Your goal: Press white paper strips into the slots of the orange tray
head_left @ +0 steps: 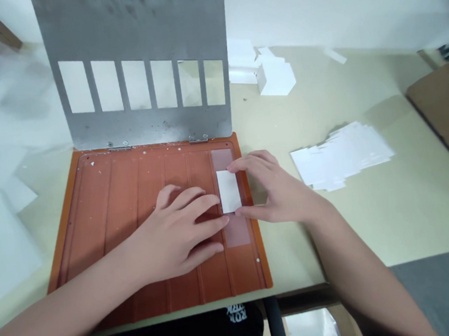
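Head: right hand (278,186) around white paper (229,191)

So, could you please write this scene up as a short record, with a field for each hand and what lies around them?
Left hand: the left hand rests on the orange ribbed board, beside the white paper strip.
Right hand: the right hand holds that strip at both ends, between thumb and fingers.
Under strip: a translucent pinkish film.
Board's far edge: a hinged grey metal plate with six rectangular windows.
Nearby: a loose stack of white paper pieces; folded white card pieces.
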Available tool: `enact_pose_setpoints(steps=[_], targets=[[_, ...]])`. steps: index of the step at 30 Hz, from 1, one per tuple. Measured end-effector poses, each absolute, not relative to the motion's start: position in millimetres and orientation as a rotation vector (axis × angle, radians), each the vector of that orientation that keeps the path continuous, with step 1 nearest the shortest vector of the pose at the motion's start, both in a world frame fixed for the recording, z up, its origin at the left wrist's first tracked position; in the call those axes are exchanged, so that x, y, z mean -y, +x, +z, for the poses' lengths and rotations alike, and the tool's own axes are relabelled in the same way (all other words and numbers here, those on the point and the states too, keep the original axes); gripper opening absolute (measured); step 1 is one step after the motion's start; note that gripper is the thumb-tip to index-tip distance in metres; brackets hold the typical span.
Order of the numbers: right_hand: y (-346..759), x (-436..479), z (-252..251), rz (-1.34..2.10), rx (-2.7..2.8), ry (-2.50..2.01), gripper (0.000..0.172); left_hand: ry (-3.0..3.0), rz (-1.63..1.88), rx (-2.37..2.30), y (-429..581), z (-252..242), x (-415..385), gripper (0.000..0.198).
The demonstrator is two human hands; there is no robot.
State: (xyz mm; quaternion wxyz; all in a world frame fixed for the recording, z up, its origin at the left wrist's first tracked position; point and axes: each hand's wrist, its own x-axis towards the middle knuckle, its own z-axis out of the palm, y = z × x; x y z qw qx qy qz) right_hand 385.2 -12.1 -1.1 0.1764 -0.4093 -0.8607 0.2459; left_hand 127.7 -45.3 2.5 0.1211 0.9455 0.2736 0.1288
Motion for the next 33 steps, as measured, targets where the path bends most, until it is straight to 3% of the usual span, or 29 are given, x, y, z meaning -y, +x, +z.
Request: enact_pose_setpoints(steps=[33], targets=[[387.1, 11.6, -4.3, 0.657, 2.446, -1.123, 0.060, 2.756, 0.368, -0.805, 128.3, 2.3, 45.9, 0.029]])
